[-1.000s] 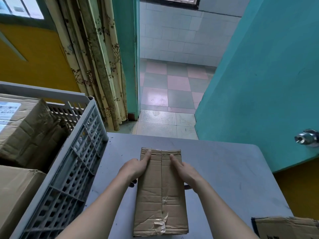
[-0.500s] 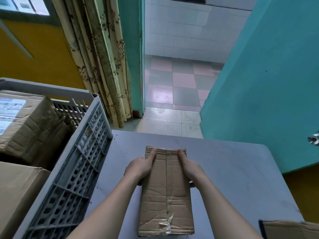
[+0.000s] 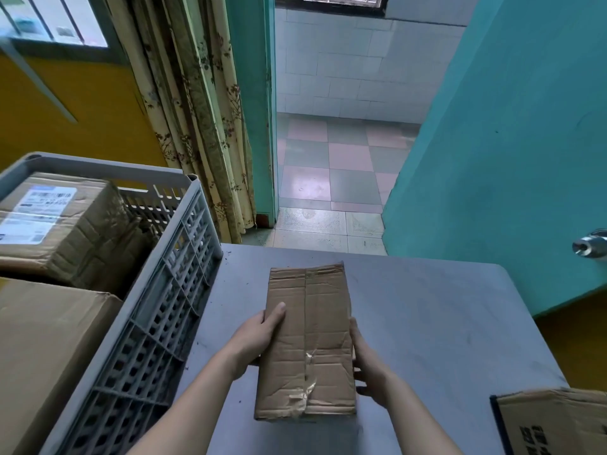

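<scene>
Fingers, left hand [image 3: 258,339]: thumb [image 3: 275,315] laid flat on the top face of the cardboard box [image 3: 308,333]; other fingers hidden past the box's left edge; the hand grasps the box
Fingers, right hand [image 3: 369,369]: pressed along the right side wall of the box, tips curled at its lower edge; the hand grasps the box from the opposite side
Box position: held between both hands over the near half of the grey table [image 3: 427,323], long axis running away from the person; a shadow lies under the near end; contact with the table cannot be told
Box condition: brown, creased, centre seam closed; crumpled clear tape [image 3: 308,382] on the seam towards the person's end
Plastic crate [image 3: 164,307]: grey, lattice-walled, at the table's left side
Crate contents: labelled carton [image 3: 62,224] at the far end, plain carton [image 3: 49,349] at the near end
Printed carton [image 3: 555,421]: at the table's near right corner, well apart from the held box, partly out of frame
Door [image 3: 509,159]: teal, standing open at right, metal knob [image 3: 591,246] at the frame edge
Curtain [image 3: 197,110]: floral, hanging beyond the crate
Floor [image 3: 328,178]: checked tiles beyond the doorway
</scene>
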The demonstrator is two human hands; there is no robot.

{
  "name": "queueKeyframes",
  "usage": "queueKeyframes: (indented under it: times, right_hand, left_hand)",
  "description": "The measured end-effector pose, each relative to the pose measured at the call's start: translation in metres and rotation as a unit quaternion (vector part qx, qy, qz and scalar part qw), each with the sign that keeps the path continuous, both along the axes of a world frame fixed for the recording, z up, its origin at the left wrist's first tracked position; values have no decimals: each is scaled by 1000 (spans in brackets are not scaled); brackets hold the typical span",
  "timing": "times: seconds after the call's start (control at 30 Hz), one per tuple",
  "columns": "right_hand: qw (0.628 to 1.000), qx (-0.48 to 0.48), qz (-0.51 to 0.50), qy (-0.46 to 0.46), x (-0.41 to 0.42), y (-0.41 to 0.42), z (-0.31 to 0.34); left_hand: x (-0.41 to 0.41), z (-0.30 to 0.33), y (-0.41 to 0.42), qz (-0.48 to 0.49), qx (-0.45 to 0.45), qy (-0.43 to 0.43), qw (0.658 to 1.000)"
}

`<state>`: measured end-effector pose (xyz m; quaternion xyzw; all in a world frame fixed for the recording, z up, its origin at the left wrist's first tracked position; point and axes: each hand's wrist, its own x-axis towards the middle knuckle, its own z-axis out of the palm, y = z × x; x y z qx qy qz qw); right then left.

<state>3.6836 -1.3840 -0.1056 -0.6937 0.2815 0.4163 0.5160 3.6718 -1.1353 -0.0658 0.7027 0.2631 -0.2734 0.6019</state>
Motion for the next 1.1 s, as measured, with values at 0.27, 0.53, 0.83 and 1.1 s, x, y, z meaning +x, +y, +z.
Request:
queueKeyframes:
  times: [0.27,0.53,0.83,1.1]
  right_hand:
    - [971,-120,17,-205,-3,-11,30]
    - [935,-185,62,-295,-21,-8,27]
    - [946,-159,112,-258,-30,-4,11]
    - [960,-131,106,-224,-38,4,11]
  left_hand:
    - [-7,-5,3,29,128,-107,985]
    - [-22,2,-19,-45,38,-100,993]
    - [-40,-27,-4,-93,140,-79,983]
    - [-43,-22,-11,-84,146,-66,984]
